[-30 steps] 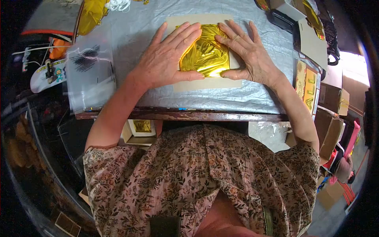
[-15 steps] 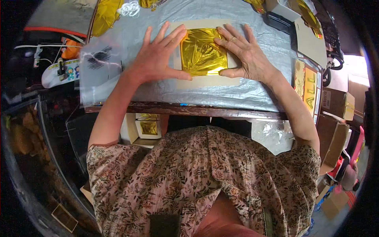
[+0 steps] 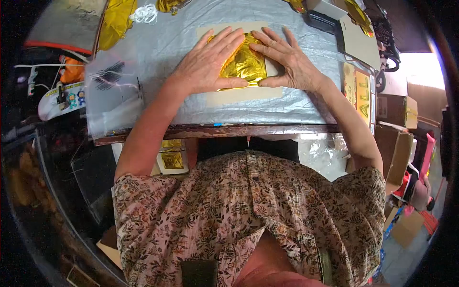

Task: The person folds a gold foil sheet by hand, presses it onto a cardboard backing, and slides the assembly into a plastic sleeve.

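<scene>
A shiny gold foil square (image 3: 248, 62), creased on top, lies on a pale beige card (image 3: 239, 99) on the table. Flat across its left part rests my left hand (image 3: 208, 62), fingers stretched out and thumb along the near edge. At the right edge is my right hand (image 3: 289, 62), its fingers spread over the far right corner and its thumb at the near right corner. Both hands press from above and grip nothing. The left side of the foil is hidden under my left hand.
Silvery cloth (image 3: 162, 38) covers the table. A clear plastic sheet (image 3: 114, 100) lies at left, below gold foil (image 3: 114, 24) and white cord (image 3: 144, 14). At right are a black tray (image 3: 321, 21) and a box marked ALL (image 3: 363, 98). An open carton (image 3: 399, 158) stands beyond.
My left hand has slid right, from the foil's left edge onto its surface. The right hand stays at the right edge. The whole view has shifted slightly.
</scene>
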`<action>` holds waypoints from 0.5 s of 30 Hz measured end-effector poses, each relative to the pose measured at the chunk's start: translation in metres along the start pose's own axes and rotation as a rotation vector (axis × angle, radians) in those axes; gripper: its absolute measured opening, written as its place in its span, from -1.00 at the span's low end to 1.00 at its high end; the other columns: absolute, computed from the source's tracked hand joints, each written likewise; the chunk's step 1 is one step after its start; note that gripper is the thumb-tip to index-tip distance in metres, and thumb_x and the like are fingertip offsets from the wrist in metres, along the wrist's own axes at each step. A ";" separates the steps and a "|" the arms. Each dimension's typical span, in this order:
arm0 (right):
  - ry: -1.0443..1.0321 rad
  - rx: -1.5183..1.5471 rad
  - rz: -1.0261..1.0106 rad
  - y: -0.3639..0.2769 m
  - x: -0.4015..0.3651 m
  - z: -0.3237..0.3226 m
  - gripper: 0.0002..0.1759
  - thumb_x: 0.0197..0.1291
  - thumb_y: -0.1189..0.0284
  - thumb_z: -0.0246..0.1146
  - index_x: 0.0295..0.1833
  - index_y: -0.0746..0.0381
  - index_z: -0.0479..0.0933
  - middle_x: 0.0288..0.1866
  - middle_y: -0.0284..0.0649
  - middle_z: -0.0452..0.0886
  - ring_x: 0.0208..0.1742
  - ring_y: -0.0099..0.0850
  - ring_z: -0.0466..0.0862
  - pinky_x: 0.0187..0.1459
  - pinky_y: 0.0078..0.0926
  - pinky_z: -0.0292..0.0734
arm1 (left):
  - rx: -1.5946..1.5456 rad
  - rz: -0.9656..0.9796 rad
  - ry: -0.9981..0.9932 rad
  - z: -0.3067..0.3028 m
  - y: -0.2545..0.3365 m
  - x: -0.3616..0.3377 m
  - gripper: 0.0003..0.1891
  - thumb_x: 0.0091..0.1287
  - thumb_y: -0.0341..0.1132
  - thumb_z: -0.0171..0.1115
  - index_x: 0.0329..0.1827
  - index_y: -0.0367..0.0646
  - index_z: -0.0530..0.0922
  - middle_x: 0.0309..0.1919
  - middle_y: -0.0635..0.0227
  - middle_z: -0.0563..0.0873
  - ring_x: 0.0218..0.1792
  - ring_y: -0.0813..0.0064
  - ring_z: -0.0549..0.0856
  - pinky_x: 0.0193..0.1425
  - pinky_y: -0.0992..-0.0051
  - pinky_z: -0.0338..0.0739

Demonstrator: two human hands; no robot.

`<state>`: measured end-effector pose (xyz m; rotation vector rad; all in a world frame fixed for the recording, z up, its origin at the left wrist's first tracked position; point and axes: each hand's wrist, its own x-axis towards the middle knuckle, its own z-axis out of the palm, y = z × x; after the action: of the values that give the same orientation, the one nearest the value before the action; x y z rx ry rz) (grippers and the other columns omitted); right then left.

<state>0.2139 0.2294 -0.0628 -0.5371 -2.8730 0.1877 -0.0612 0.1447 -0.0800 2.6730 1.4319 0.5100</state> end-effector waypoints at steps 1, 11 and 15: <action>-0.006 -0.013 0.010 -0.003 -0.003 -0.004 -0.02 0.22 -0.04 0.47 0.66 0.12 0.30 0.71 -0.06 0.27 0.75 -0.11 0.17 0.70 0.15 -0.08 | 0.014 -0.003 0.004 0.001 0.000 0.000 0.13 0.30 0.50 0.20 0.69 -0.22 0.19 0.70 0.20 0.23 0.71 0.22 0.15 0.78 0.09 -0.04; 0.093 0.133 0.657 -0.013 -0.005 -0.006 -0.67 0.28 0.44 0.38 0.12 0.35 0.69 -0.12 0.06 0.78 -0.14 -0.10 0.82 -0.04 -0.19 0.69 | 0.036 -0.011 0.038 0.026 -0.004 0.013 0.15 0.30 0.54 0.15 0.74 -0.13 0.11 0.73 0.24 0.15 0.73 0.25 0.09 0.80 0.10 -0.12; -0.117 0.066 0.831 -0.009 0.014 -0.015 -0.68 0.22 0.29 0.42 -0.11 0.35 0.72 -0.37 0.03 0.75 -0.25 -0.14 0.82 -0.15 -0.25 0.69 | 0.064 -0.036 0.021 0.037 -0.003 0.022 0.18 0.29 0.59 0.10 0.76 -0.09 0.06 0.75 0.29 0.09 0.74 0.29 0.04 0.82 0.13 -0.16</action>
<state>0.2018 0.2276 -0.0447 -1.7131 -2.5432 0.4418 -0.0406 0.1676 -0.1101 2.6925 1.5253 0.4995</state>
